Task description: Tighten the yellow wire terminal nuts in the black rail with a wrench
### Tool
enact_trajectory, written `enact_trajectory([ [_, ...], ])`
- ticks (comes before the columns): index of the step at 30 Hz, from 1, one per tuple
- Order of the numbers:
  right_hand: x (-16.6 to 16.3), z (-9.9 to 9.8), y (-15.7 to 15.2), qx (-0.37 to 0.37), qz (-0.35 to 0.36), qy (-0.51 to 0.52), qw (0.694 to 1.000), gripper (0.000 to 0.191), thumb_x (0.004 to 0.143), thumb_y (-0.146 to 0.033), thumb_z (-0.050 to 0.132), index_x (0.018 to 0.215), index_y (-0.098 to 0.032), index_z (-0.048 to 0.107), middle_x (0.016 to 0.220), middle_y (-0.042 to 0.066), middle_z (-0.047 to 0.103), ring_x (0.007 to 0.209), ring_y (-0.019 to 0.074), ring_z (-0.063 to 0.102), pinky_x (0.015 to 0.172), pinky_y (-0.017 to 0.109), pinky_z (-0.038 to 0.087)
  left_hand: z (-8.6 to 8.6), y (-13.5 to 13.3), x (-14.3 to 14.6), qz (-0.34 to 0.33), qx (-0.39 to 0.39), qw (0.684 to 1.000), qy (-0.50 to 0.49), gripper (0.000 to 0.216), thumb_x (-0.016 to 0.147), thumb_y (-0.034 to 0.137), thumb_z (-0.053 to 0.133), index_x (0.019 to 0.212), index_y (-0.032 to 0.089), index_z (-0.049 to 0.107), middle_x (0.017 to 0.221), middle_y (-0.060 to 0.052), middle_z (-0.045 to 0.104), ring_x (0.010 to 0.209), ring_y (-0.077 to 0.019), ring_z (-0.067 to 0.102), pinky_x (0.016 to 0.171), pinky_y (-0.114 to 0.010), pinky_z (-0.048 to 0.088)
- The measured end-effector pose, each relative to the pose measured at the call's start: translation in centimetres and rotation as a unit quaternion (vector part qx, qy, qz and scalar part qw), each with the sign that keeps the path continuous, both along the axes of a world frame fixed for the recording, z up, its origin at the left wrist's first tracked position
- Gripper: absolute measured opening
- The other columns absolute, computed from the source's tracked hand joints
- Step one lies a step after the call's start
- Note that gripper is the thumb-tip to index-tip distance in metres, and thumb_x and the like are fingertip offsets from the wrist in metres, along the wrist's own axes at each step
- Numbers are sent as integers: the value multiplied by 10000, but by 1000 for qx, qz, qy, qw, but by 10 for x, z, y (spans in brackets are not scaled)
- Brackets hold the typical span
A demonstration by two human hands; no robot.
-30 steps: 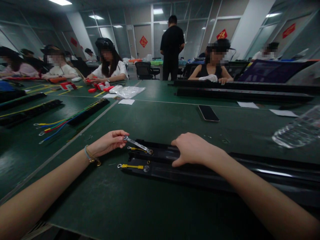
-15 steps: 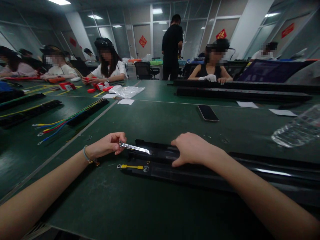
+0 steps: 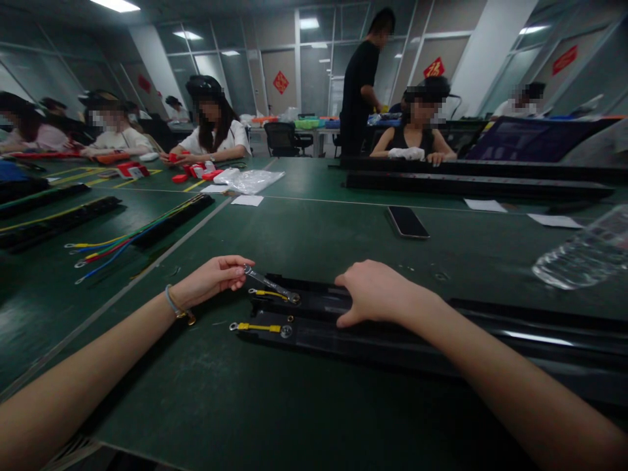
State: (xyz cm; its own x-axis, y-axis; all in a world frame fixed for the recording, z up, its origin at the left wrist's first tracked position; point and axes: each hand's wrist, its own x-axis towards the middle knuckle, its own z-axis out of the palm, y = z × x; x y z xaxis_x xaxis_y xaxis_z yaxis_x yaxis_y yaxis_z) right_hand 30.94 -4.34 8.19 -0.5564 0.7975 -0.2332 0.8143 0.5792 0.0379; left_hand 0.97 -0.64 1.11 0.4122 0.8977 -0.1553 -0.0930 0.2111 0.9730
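Observation:
My left hand (image 3: 210, 280) pinches the handle end of a small silver wrench (image 3: 272, 285). The wrench's far end sits on a fastener at the left end of a long black housing (image 3: 490, 333) lying across the green table in front of me. My right hand (image 3: 377, 292) lies flat on top of that housing, fingers pressed down over its far edge. Two short yellow wires with ring terminals (image 3: 258, 326) stick out of the housing's left end, just below the wrench.
A black phone (image 3: 409, 222) lies face up beyond the housing, and a clear plastic bottle (image 3: 581, 255) lies at the right. Coloured wires (image 3: 105, 250) run from another black strip at the left. Several seated people work across the table; one person stands behind.
My left hand swung the wrench handle toward me and then back away, its far end staying on the fastener. The standing person at the back moved right. My right hand stayed put.

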Motion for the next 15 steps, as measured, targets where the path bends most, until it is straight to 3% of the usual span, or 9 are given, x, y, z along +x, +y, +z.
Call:
enact_trajectory([
  [7, 1, -2, 0, 9, 6, 0, 1000, 573, 551, -543, 587, 948, -133, 644, 802, 102, 653, 713, 232, 584, 627, 348, 468, 0, -3, -4, -195, 31, 980, -31, 263, 576, 193, 751, 723, 133, 542, 615, 13, 566, 511, -82, 498, 454, -158, 374],
  [11, 1, -2, 0, 5, 2, 1, 1000, 598, 551, -546, 587, 982, -133, 630, 821, 105, 652, 733, 237, 585, 629, 350, 465, 1, -5, -3, -211, 31, 976, -29, 263, 586, 181, 744, 723, 131, 525, 622, 18, 546, 535, -83, 475, 471, -163, 352],
  [15, 0, -1, 0, 0, 0, -6, 1000, 602, 549, -552, 587, 978, -132, 630, 832, 107, 649, 744, 238, 583, 631, 346, 461, -1, -2, -5, -161, 40, 986, -20, 245, 619, 201, 726, 767, 129, 544, 639, 9, 555, 559, -85, 481, 505, -171, 370],
])
